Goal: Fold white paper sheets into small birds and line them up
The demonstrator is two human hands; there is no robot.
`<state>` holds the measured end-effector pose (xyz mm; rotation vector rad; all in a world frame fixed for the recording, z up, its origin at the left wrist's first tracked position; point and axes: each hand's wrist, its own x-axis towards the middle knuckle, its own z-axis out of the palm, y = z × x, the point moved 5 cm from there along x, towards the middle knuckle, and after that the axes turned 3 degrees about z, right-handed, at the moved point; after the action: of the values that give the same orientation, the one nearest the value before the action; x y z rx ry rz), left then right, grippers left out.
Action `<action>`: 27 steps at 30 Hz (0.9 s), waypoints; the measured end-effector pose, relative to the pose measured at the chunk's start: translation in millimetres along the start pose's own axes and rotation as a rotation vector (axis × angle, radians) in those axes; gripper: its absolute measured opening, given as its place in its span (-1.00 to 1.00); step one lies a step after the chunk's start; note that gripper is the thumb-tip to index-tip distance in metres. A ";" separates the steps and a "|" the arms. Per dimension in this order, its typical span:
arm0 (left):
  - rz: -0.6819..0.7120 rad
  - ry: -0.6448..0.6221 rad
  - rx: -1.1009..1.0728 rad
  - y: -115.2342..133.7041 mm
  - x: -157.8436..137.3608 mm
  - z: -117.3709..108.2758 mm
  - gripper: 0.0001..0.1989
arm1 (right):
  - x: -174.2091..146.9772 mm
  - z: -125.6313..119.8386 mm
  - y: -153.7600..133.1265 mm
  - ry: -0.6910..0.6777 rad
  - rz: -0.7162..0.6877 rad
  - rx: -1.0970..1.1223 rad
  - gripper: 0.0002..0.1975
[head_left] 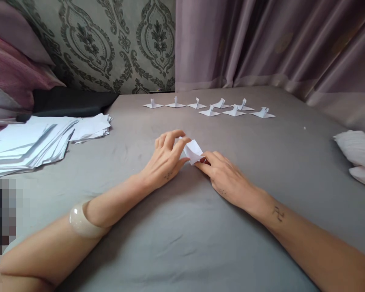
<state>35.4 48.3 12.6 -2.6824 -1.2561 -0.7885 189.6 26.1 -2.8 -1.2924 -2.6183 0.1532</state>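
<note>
Between my two hands, a small folded piece of white paper is held just above the grey sheet. My left hand grips its left edge, thumb below and fingers curled over the top. My right hand pinches the lower right corner between thumb and fingers. One paper flap stands up, and the folds near my fingertips are partly hidden. Beyond my hands, several folded white paper figures stand in two rows, each with flat pointed sides and an upright middle.
On the left lie stacks of white paper sheets, with a black cloth or bag behind them. A crumpled white bundle rests at the right edge. A patterned wall and purple curtains close off the back.
</note>
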 end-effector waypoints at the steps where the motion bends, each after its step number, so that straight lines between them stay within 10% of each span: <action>1: 0.011 0.007 0.009 2.2 -0.2 0.3 -0.70 | -0.2 -0.3 -0.2 -0.002 0.000 -0.001 -0.64; 27: 0.288 -0.367 -0.045 18.8 -4.4 17.5 -0.58 | -14.2 -31.1 32.0 -0.216 0.101 0.190 -0.65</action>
<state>54.2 37.7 -2.0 -3.0446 -0.8751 -0.3012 230.1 34.3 19.3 -1.4101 -2.6321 0.5735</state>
